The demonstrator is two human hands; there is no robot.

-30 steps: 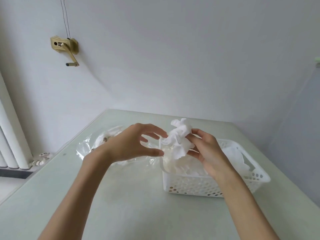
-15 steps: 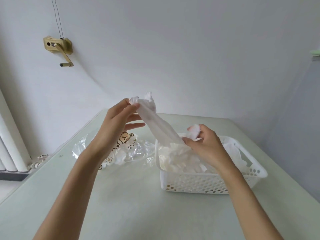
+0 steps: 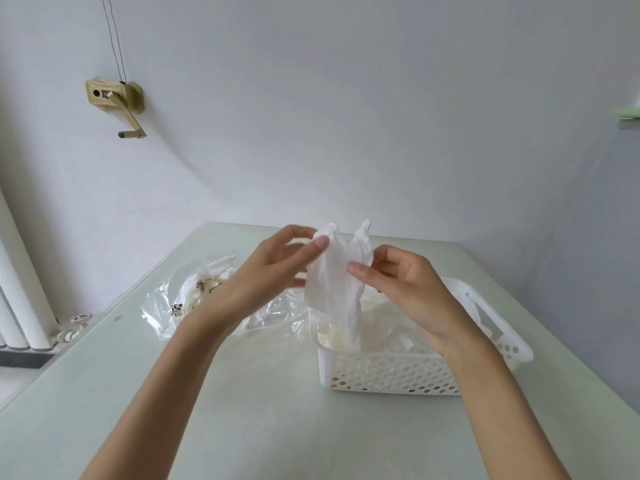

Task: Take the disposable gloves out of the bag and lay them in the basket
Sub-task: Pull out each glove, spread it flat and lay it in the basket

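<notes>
A thin translucent white disposable glove [image 3: 334, 289] hangs upright above the left end of the white perforated basket [image 3: 391, 374]. My left hand [image 3: 266, 275] pinches its top left edge between thumb and fingers. My right hand [image 3: 405, 289] pinches its right side. The glove's lower end dips into the basket, where more white gloves [image 3: 384, 327] lie in a loose heap. The clear plastic bag [image 3: 194, 299] with printed cartoon marks lies crumpled on the table to the left, behind my left wrist.
The pale green table [image 3: 242, 410] meets the white wall at the back. A white radiator [image 3: 20, 299] stands beyond its left edge. A brass crank [image 3: 117, 102] is mounted on the wall. A grey panel [image 3: 609, 271] rises at the right.
Half a second ago my left hand held the glove stretched up to the left; now both hands are close together and the glove hangs vertically over the basket.
</notes>
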